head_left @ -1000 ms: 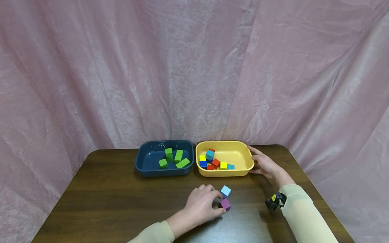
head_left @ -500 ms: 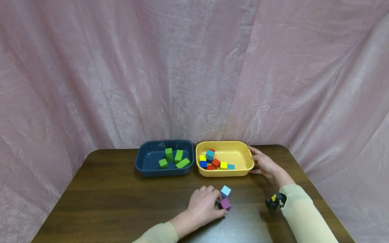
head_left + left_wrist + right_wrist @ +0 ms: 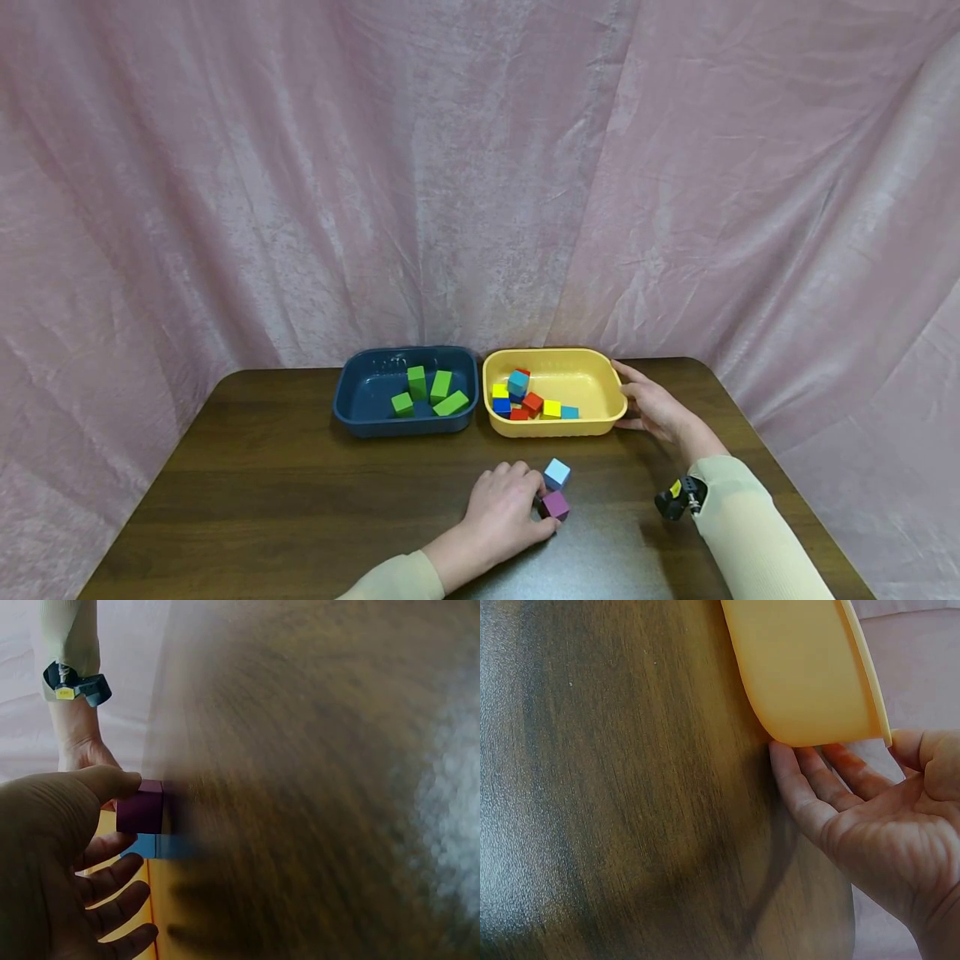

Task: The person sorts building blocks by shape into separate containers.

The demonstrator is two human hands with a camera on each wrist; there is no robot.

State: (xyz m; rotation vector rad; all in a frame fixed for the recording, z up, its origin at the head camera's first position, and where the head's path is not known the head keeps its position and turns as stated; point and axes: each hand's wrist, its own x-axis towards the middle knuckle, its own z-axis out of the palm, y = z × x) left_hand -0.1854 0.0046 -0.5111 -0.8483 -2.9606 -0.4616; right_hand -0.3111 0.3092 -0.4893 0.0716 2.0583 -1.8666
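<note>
A purple cube (image 3: 555,506) sits on the brown table between the thumb and index finger of my left hand (image 3: 501,512). In the left wrist view, both fingers touch opposite sides of the purple cube (image 3: 140,808), while the other fingers spread apart. Just behind it lies a light blue cube (image 3: 557,473), partly hidden in that wrist view. My right hand (image 3: 656,406) rests at the right end of a yellow tray (image 3: 600,383). In the right wrist view, fairly straight fingers (image 3: 802,784) touch the tray's end wall, and the thumb is by its rim.
Red, yellow and blue cubes (image 3: 532,404) are gathered at the left of the yellow tray. Beside it, a dark blue tray (image 3: 367,392) holds several green blocks (image 3: 452,403). A pink curtain (image 3: 480,183) hangs behind the table (image 3: 300,492).
My left hand has shifted slightly to the right around the purple cube. The cubes, both trays and my right hand have stayed in place.
</note>
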